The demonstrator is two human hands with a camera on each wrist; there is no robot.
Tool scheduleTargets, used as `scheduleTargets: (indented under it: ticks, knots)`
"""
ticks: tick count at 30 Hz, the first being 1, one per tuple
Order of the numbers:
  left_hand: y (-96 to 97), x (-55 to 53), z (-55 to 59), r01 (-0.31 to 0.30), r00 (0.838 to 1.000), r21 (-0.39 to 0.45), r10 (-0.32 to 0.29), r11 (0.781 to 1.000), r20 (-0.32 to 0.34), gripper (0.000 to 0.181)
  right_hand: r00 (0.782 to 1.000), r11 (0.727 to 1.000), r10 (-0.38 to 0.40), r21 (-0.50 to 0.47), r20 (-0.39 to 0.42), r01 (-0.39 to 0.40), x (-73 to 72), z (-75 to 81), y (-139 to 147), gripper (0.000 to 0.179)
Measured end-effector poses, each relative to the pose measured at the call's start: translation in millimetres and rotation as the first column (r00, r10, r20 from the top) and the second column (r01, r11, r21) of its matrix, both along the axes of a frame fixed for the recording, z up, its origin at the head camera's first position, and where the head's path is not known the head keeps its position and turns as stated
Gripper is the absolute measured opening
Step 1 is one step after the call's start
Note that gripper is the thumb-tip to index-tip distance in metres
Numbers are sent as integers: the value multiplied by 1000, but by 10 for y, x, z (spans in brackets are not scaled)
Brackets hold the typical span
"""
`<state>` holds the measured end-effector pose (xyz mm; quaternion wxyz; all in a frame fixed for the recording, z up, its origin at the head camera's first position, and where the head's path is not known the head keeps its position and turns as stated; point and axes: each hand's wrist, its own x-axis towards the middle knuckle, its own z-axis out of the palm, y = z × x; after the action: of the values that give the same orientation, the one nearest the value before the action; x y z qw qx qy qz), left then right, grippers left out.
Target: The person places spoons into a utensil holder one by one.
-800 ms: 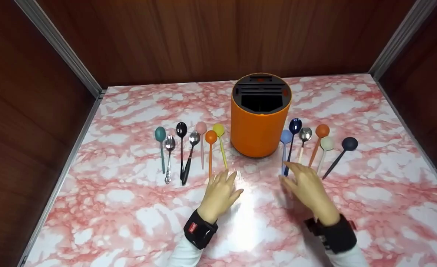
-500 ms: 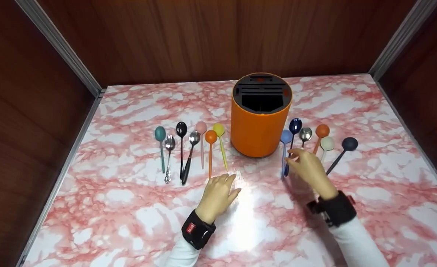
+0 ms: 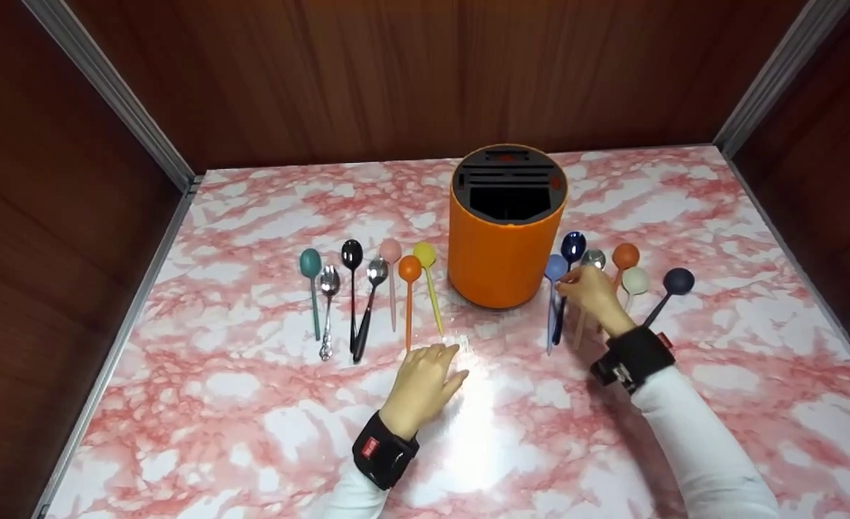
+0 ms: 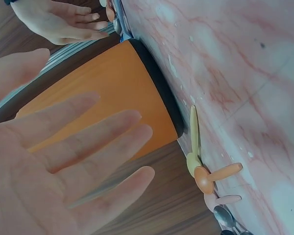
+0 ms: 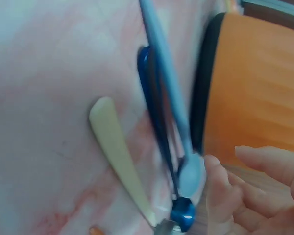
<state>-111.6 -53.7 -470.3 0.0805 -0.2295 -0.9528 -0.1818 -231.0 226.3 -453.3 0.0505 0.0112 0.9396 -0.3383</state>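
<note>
My right hand is over the right-hand group of spoons, fingertips right by the light blue spoon. In the right wrist view its thumb and index finger stand apart beside that spoon's bowl, nothing between them. A dark blue spoon and a cream-handled metal spoon lie close by, the latter partly hidden under the hand in the head view. My left hand hovers with spread, relaxed fingers near the handle end of an orange spoon. A yellow spoon lies alongside.
Between the two spoon groups stands an orange cylindrical holder with a slotted black top. Further left lie several spoons, including a teal one. Another orange, a pale green and a dark navy spoon lie right. Wooden panels enclose the marbled table.
My right hand has moved forward over the right-hand spoons, to the light blue spoon's upper part. My left hand has barely shifted. The spoons lie where they were.
</note>
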Motion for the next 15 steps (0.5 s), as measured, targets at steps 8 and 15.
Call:
scheduleTargets:
  ticks: [8,15]
  knots:
    - [9,-18,0,2,1000,-3,-2,1000,24,37,998,998,-56,-4,40,56,-143,-81,-5,25]
    - [57,-32,-16,30,999,4,-30,1000,25,36,993,996,-91,-14,75,92,-183,-135,-17,23]
